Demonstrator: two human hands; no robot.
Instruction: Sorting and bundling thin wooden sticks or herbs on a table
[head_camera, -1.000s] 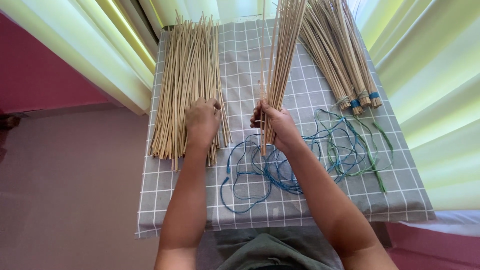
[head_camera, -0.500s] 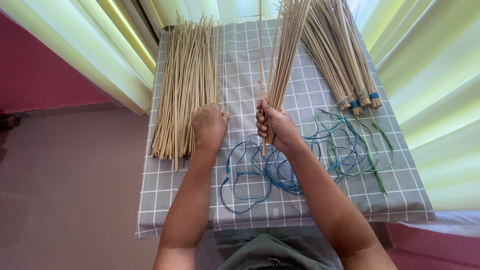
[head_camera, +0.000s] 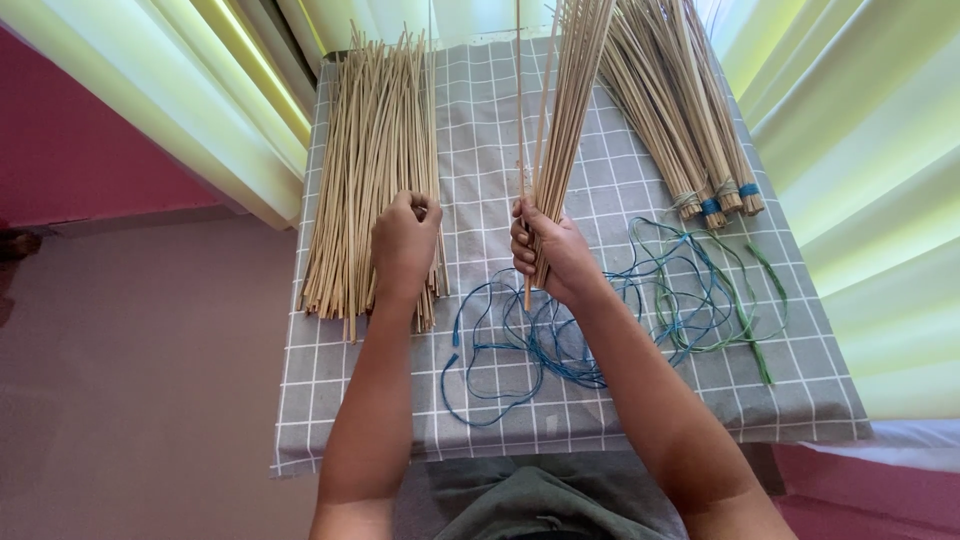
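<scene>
The right hand (head_camera: 548, 250) is closed around a fanned bunch of thin pale reed sticks (head_camera: 570, 110), held upright above the bench. The left hand (head_camera: 403, 243) is curled, fingertips pinching at the loose flat pile of pale reed sticks (head_camera: 372, 160) lying just beneath it on the grey checked cloth (head_camera: 480, 110). Tangled blue and green cords (head_camera: 620, 320) lie below the right hand; tied reed bundles (head_camera: 690, 130) lie at far right.

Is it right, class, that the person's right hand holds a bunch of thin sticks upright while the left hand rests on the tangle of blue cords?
Not quite. In the head view the left hand rests on the loose pile of sticks, not on the blue cords. The right hand does hold a bunch of thin sticks upright.
</scene>
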